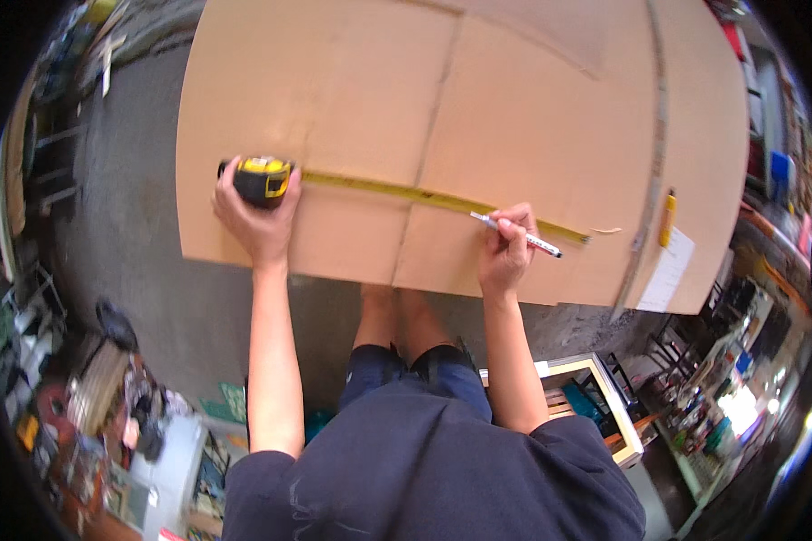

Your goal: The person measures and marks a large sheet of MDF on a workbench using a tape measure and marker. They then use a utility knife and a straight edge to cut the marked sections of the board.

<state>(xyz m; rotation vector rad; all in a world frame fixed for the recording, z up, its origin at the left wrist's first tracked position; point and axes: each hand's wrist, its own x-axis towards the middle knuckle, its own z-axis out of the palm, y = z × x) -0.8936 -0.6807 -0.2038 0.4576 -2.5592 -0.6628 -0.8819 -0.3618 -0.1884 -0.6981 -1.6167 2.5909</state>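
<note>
My left hand is closed around a black and yellow tape measure near the left edge of a large tan board. From its case the yellow tape blade stretches to the right across the board, its end lying near the board's right part. My right hand grips a white and red marker just below the blade. The marker's tip points left, close to the blade; whether it touches the board I cannot tell.
At the board's right lie a long narrow straightedge strip, a yellow utility knife and a white paper sheet. A pale wooden frame stands by my right elbow. Clutter fills the lower left floor.
</note>
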